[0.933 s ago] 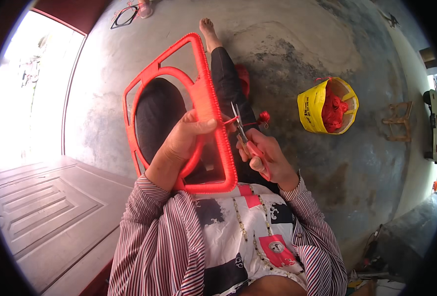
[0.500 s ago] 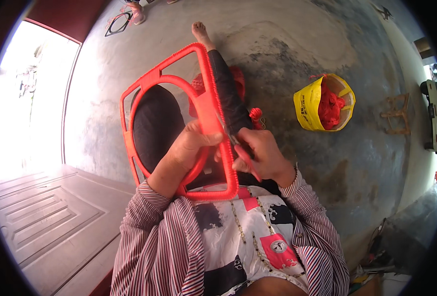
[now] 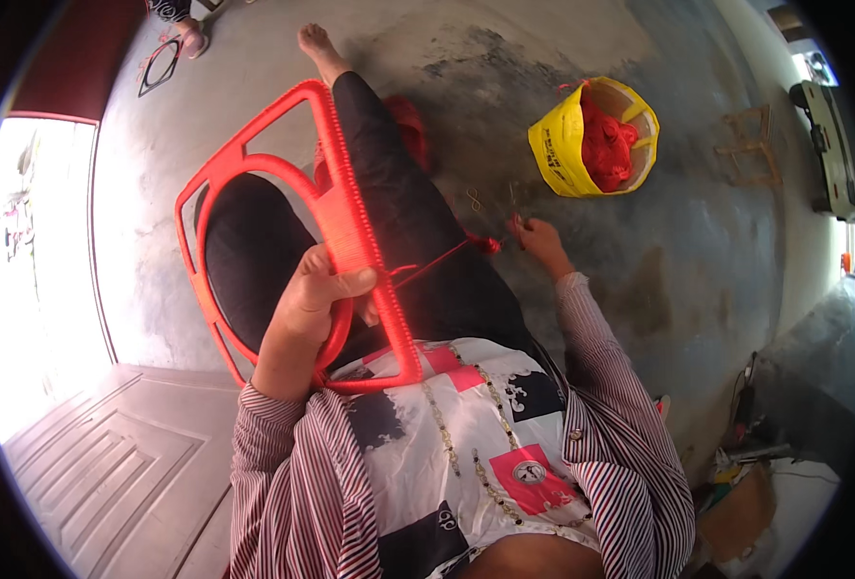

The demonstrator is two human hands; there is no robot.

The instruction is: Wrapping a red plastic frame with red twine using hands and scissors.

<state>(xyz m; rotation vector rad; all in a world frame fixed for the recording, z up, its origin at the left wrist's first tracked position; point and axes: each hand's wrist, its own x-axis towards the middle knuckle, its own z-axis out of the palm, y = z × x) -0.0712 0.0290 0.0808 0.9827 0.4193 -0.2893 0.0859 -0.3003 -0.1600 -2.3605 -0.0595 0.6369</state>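
My left hand [image 3: 317, 289] grips the side bar of a red rectangular frame [image 3: 348, 227] with a round opening, wrapped in red cord, its thumb on top. The frame rests across my lap and tilts over my left thigh. From its right edge a red cord [image 3: 432, 262] stretches to a small bundle of red cord [image 3: 485, 244] beside my right leg. My right hand [image 3: 543, 243] is out to the right, just past that bundle, over the floor. Its fingers are closed on red-handled scissors [image 3: 515, 224], small and partly hidden here.
A yellow bag [image 3: 561, 152] holding red cord [image 3: 606, 145] stands on the floor ahead right. A thin looped thing [image 3: 474, 200] lies near my right hand. A wooden stool [image 3: 751, 147] is farther right. At left is a panelled surface [image 3: 109, 454]. Another person's foot [image 3: 193, 41] shows beside a dark frame [image 3: 160, 68].
My right hand has moved away from the frame's edge, out to the right with the scissors. The left hand keeps hold of the frame. The whole view has shifted.
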